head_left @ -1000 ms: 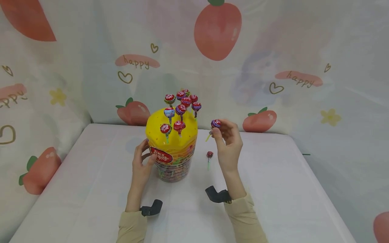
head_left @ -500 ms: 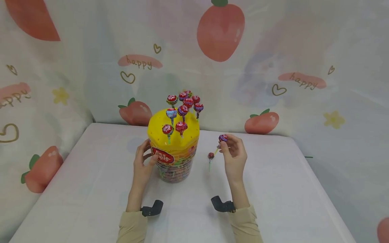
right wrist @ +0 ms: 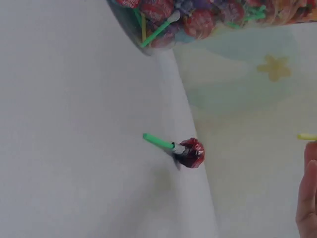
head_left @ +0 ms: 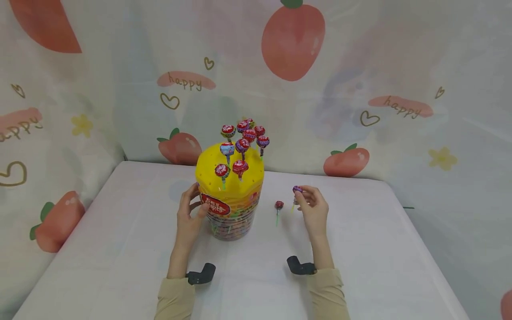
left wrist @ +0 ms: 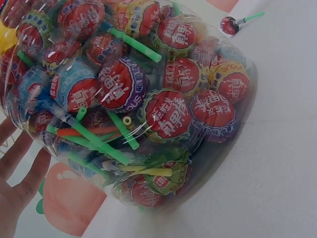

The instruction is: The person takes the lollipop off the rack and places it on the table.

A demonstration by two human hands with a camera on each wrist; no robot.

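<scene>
A clear plastic tub (head_left: pixel 240 205) filled with wrapped lollipops stands upright on the table, and several red, purple and blue lollipops stick up out of its yellow lid (head_left: pixel 206 162). My left hand (head_left: pixel 188 221) holds the tub's left side, thumb at the front by the red label. In the left wrist view, stick ends and wrappers show through the wall. To the right of the tub, my right hand (head_left: pixel 316 211) pinches a purple-red lollipop (head_left: pixel 297 189) by its head, its yellow stick pointing down. Between that hand and the tub lies a red lollipop (head_left: pixel 278 205) with a green stick.
The table (head_left: pixel 132 249) has a white cover. Behind it hangs a pale curtain (head_left: pixel 248 102) printed with strawberries and hearts. A black wrist mount (head_left: pixel 201 274) sits on the left wrist, and another mount (head_left: pixel 300 266) is on the right.
My right hand has moved down and to the right with the purple-red lollipop, from beside the lid to low beside the lying lollipop. The left hand stays on the tub.
</scene>
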